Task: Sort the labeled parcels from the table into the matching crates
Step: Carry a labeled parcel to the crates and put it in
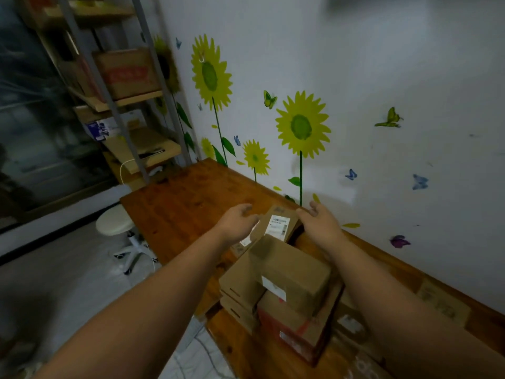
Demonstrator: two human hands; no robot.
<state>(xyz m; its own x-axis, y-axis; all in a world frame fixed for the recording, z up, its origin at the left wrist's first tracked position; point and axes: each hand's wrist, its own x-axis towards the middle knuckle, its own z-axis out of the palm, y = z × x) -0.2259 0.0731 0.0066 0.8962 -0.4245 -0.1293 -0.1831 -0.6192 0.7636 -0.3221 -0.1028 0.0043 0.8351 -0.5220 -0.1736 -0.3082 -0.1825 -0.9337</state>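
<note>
parcels (287, 280) stacked on table (177, 203), stool (114, 221) left, shelf (128, 99) behind

The print on the white label (279, 225) of the far parcel (294, 224) is too small to read, and the label (274, 288) on the top box (295, 269) is a blur. The left hand (240, 218) covers part of another parcel (244, 242); whether its fingers touch cardboard cannot be told. The red-taped box (289, 324) lies half hidden under the stack. The shelf carton (125, 72) is smeared.
</note>
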